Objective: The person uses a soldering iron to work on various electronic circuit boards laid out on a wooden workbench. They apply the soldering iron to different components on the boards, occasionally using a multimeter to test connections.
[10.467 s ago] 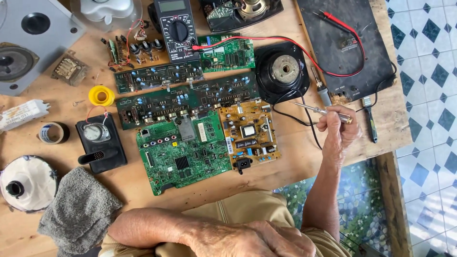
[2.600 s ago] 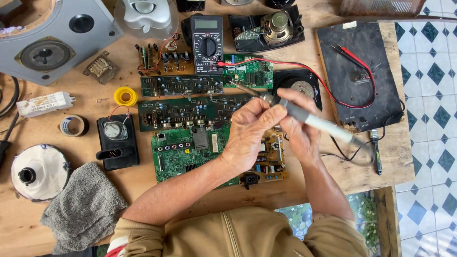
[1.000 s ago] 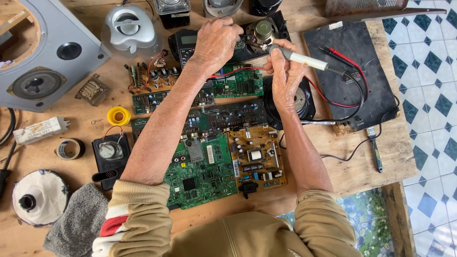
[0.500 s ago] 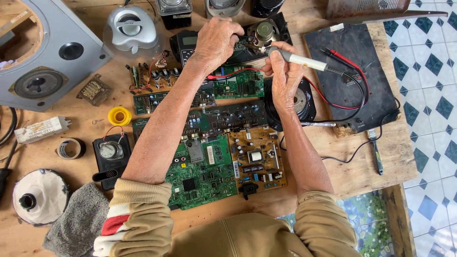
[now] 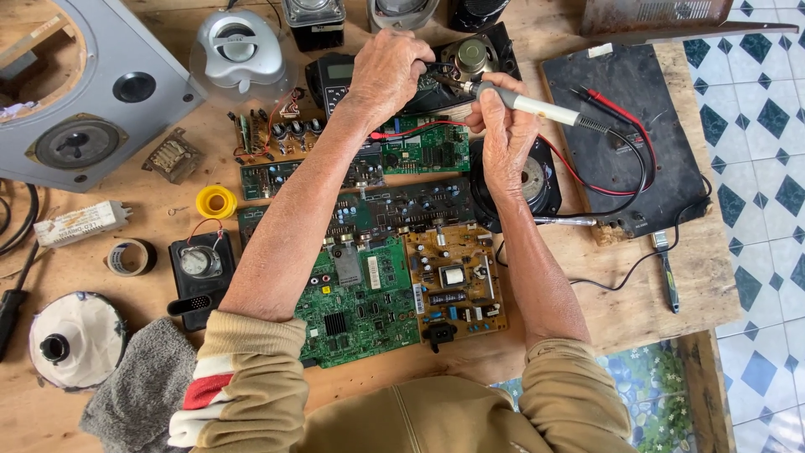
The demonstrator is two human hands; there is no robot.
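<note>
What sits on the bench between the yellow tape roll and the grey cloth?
In the head view, a small black box with a round dial lies between the yellow tape roll and the grey cloth.

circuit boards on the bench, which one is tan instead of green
The small board nearest the person, at the right end of the front row. It is tan-yellow and sits right beside the bigger green board; the other boards behind are green or dark.

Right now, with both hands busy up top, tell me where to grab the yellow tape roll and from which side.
Take the yellow tape roll by its outer rim, coming straight down from above. It lies flat on the wooden table with its hole facing up, so a finger in the hole and a thumb outside would likely hold. Its left side looks freest; circuit boards lie close on the right.
</note>
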